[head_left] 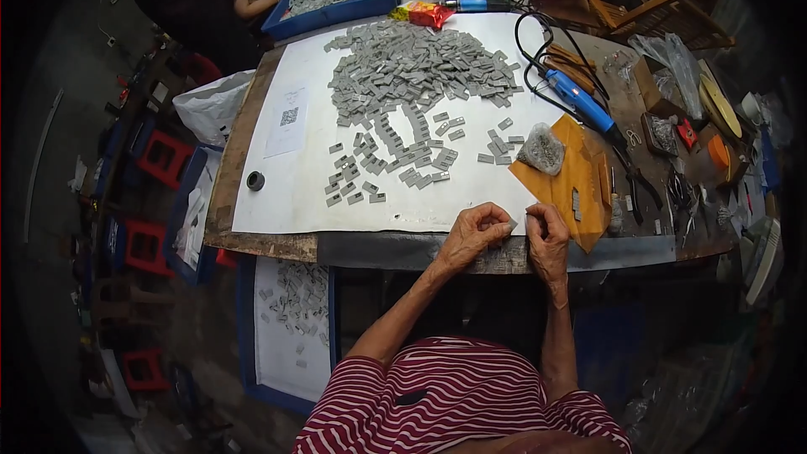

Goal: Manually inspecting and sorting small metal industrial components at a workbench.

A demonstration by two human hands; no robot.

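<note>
At the table's front edge, my left hand [476, 234] is closed, thumb and forefinger pinched together around a small pale piece I cannot make out. My right hand [548, 242] is close beside it, its fingertips also pinched; what they hold, if anything, is too small to name. Beyond them, a large heap of small grey rectangular pieces [412, 63] covers the back of a white sheet [294, 193]. Several looser grey pieces [353, 176] lie nearer. To the right, a clear bag of small parts [542, 150] rests on an orange-yellow envelope [555, 185], with a short row of grey pieces [576, 204].
A blue electric screwdriver [580, 101] with a black cable lies at the right, near pliers [640, 181]. A black cap [255, 180] sits at left. Behind are a blue tray [336, 19] and another person [197, 0]. Below the table, a blue-rimmed tray [290, 361] holds more pieces.
</note>
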